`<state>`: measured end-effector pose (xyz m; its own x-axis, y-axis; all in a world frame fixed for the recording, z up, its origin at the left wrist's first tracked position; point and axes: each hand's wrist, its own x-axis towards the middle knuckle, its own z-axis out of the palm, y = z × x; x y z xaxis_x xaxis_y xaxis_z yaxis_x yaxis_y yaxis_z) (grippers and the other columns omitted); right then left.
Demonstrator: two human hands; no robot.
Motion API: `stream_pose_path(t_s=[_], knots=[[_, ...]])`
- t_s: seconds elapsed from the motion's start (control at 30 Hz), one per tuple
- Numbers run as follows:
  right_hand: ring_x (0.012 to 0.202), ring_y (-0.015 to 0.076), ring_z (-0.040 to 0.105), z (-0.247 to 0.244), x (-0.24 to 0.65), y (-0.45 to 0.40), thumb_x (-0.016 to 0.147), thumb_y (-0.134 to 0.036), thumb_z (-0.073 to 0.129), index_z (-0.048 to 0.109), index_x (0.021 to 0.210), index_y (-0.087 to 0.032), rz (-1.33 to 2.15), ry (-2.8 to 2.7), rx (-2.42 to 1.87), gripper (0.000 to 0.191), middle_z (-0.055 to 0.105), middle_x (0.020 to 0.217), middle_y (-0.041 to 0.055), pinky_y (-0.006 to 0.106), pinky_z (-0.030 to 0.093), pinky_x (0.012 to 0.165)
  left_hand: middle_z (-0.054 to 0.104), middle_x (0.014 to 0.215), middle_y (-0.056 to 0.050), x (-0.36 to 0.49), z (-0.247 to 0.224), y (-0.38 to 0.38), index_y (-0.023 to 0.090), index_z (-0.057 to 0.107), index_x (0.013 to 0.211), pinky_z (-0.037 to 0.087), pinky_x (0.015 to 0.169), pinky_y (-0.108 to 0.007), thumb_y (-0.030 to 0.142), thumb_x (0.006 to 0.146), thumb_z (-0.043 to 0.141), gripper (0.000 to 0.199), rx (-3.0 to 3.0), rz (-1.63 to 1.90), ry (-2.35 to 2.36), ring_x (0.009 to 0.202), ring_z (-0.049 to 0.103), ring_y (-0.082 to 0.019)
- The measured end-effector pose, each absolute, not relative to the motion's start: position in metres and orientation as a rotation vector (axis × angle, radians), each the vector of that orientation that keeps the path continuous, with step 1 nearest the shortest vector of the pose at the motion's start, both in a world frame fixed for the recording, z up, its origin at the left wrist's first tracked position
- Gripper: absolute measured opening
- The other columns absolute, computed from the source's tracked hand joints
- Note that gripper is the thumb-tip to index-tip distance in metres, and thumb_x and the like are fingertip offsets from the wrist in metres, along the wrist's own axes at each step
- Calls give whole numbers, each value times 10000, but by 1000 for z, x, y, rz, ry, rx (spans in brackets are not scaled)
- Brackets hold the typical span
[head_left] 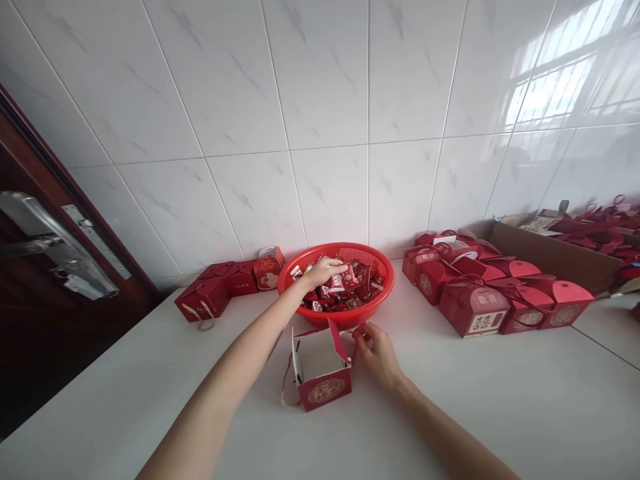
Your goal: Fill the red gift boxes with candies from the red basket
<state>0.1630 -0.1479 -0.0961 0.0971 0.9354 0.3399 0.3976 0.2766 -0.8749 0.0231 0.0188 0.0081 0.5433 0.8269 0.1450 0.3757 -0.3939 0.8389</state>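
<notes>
A red gift box (327,390) with a round gold print stands on the table, its flaps up and its pale inside showing no contents. A twisted rope handle (284,390) loops from its left side. Behind the box is a red plastic basket (387,283) full of small wrapped sweets (345,283). My left hand (324,272) reaches into the basket, fingers stretched over the sweets, and holds none that I can see. Beside the box's right flap, my right hand (379,353) is closed in a pinch, seemingly on the box's other rope handle; the fingers partly hide it.
Several closed red boxes (203,293) line the wall at left. More red boxes (475,310) are grouped at right, next to a cardboard carton (555,257) heaped with dark red items. A tiled wall (330,180) rises behind the white table (240,440); a door (45,267) is at far left.
</notes>
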Motion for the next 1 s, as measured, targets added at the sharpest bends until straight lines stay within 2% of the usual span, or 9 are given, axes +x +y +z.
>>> stream_pose_path(t_s=[0.17, 0.3, 0.47, 0.6, 0.7, 0.8, 0.9, 1.0], knots=[[620, 177, 554, -94, 165, -148, 811, -288, 460, 594, 687, -208, 652, -1475, -1282, 200, 657, 720, 53, 288, 411, 605, 733, 1033, -95, 21, 7, 21, 164, 762, 945, 411, 991, -374, 658, 679, 705, 564, 1916, 863, 966, 1063, 597, -265], [703, 193, 593, -84, 167, -151, 878, -423, 507, 617, 766, -200, 821, -1353, -1137, 273, 672, 768, 55, 307, 456, 671, 736, 961, -92, 24, 16, 10, 153, 751, 878, 426, 974, -356, 663, 714, 686, 541, 1909, 872, 906, 1013, 614, -242], [661, 171, 618, -70, 173, -155, 853, -548, 616, 628, 845, -189, 1241, -1069, -748, 359, 694, 870, 56, 338, 491, 705, 716, 829, -43, 45, 43, -28, 151, 741, 885, 479, 771, -290, 586, 809, 660, 449, 2087, 590, 701, 795, 629, -179], [635, 182, 643, -66, 179, -156, 800, -543, 693, 639, 858, -187, 1527, -955, -551, 365, 729, 876, 78, 354, 509, 664, 722, 853, -23, 64, 51, -59, 172, 754, 917, 455, 747, -259, 491, 859, 651, 340, 2348, 317, 571, 814, 637, -170], [552, 143, 619, -64, 183, -155, 751, -484, 763, 660, 850, -172, 1626, -906, -551, 343, 731, 825, 61, 302, 487, 583, 738, 921, -25, 66, 48, -63, 193, 748, 992, 453, 768, -251, 470, 893, 616, 323, 2424, 250, 560, 856, 650, -173], [459, 101, 567, -62, 184, -154, 720, -467, 794, 632, 720, -157, 1626, -882, -618, 350, 712, 749, 43, 243, 394, 467, 739, 1005, -46, 55, 45, -47, 194, 701, 1134, 469, 731, -245, 492, 943, 511, 402, 2401, 347, 668, 845, 666, -175], [422, 82, 519, -60, 183, -153, 711, -477, 798, 594, 662, -159, 1604, -886, -660, 381, 688, 673, 30, 230, 348, 437, 743, 1000, -54, 37, 45, -21, 182, 673, 1181, 474, 675, -236, 440, 980, 402, 425, 2464, 375, 994, 818, 678, -175], [428, 82, 509, -59, 182, -154, 700, -474, 805, 578, 670, -166, 1602, -893, -675, 384, 675, 648, 23, 233, 352, 454, 753, 1030, -43, 21, 41, -2, 200, 735, 1045, 472, 721, -229, 279, 887, 545, 259, 2609, 79, 1322, 889, 686, -190]])
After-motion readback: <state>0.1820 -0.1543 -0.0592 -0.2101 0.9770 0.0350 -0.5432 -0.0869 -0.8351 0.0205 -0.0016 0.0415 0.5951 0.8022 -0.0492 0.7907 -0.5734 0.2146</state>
